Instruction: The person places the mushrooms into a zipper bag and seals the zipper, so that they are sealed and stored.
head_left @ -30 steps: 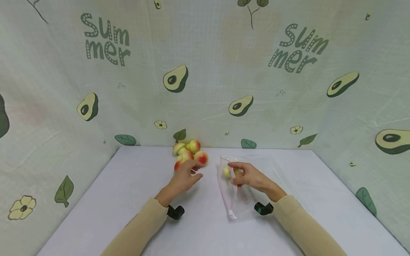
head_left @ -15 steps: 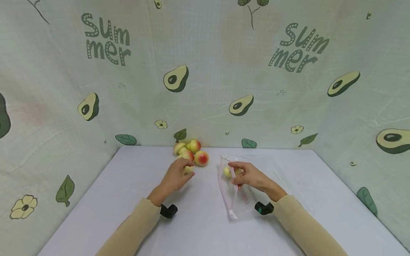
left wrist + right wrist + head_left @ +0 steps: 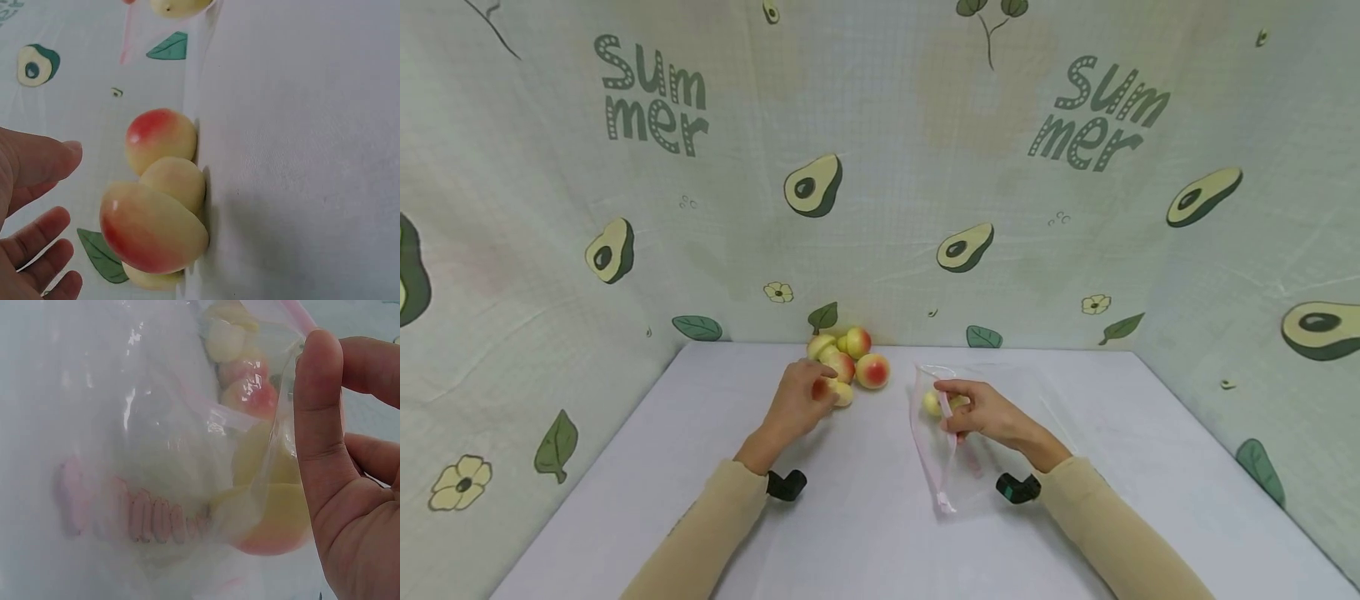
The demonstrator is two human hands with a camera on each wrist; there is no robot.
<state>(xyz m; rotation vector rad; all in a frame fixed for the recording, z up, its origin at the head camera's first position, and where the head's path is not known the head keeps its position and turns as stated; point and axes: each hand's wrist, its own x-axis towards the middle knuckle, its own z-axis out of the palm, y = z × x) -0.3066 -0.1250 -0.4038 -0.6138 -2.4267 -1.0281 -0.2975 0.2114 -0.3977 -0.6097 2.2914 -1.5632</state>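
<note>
The bag point(image 3: 934, 454) is pinched by the right hand point(image 3: 988, 412). Nudged by the left hand point(image 3: 793, 400), seemingly unfilled, fruit point(image 3: 872, 372) could be scattered.

Here come beige sleeves point(image 3: 703, 529) across lower left and lower right, black wrist cameras point(image 3: 787, 486) below the cuffs point(image 3: 751, 477), the right one green-patched!

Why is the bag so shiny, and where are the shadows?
Right wrist view: bright streaks of glare show where light bounces off the clear bag; left wrist view: a tiny glint on the big front fruit, and a soft grey shadow on the table; head view: a faint shadow below the left hand.
</note>
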